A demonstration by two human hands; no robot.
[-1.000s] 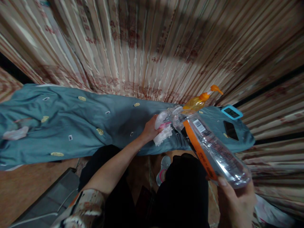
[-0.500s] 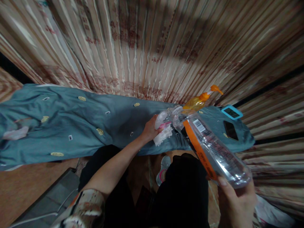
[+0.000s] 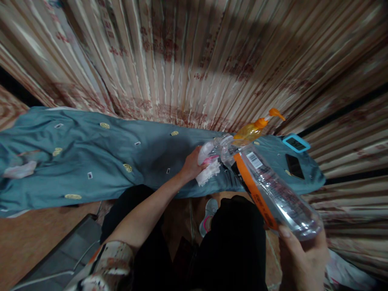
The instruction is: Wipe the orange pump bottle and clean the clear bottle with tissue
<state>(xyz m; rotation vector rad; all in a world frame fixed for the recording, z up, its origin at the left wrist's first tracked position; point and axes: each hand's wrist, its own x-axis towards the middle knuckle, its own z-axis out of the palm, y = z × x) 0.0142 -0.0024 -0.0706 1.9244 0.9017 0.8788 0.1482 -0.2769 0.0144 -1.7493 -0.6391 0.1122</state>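
In the head view, the left hand [image 3: 192,163] keeps its fingers curled round a white and pink cloth [image 3: 209,174] beside the neck end of a large clear bottle [image 3: 269,190], just as half a second earlier, though how much else it grips is hidden. The right hand [image 3: 306,252], part-open round the bottle's base, has shifted very slightly rightward with it, the bottle slanting above the near edge of the teal sheet [image 3: 157,149]. The orange pump bottle [image 3: 247,133], blue-rimmed clock [image 3: 296,143] and phone [image 3: 294,166] have stayed put.
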